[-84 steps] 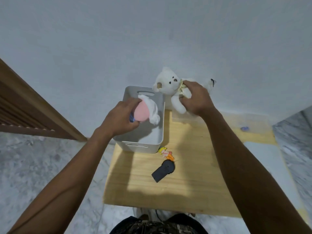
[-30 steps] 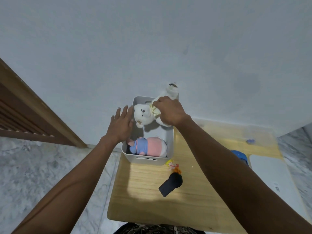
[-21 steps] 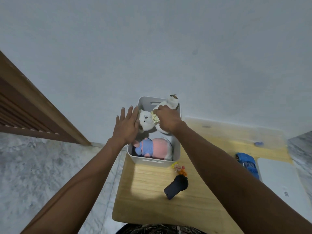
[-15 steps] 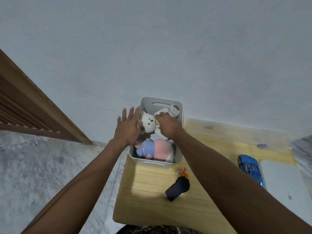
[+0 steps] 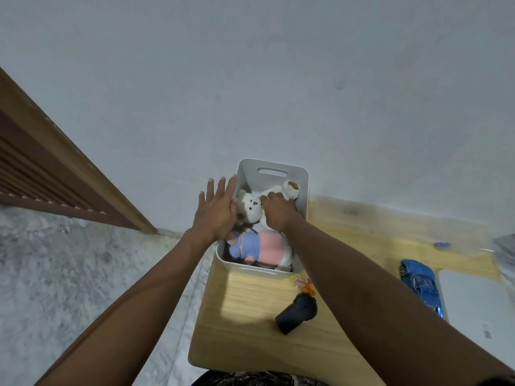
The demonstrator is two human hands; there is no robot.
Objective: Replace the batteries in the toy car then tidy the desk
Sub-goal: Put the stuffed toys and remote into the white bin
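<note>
A white storage bin (image 5: 302, 190) stands at the far left of the wooden desk (image 5: 245, 324). Inside it lie a pink and blue plush toy (image 5: 260, 246) and a white teddy bear (image 5: 250, 204). My right hand (image 5: 278, 211) is down in the bin, fingers closed on the bear's body. Flat against the bin's left wall rests my left hand (image 5: 216, 210), fingers spread, touching the bear's head. The blue toy car (image 5: 420, 282) sits on the desk at the right.
A black handheld device (image 5: 296, 313) lies on the desk near a small yellow and orange toy (image 5: 303, 284). A white pad (image 5: 479, 316) lies at the right, a small blue cap (image 5: 441, 245) at the back. A wooden slatted frame (image 5: 41, 168) stands left.
My right hand carried the white teddy bear from the desk's back edge down into the bin. My left hand let go of the pink plush in the bin and opened against the bin's side.
</note>
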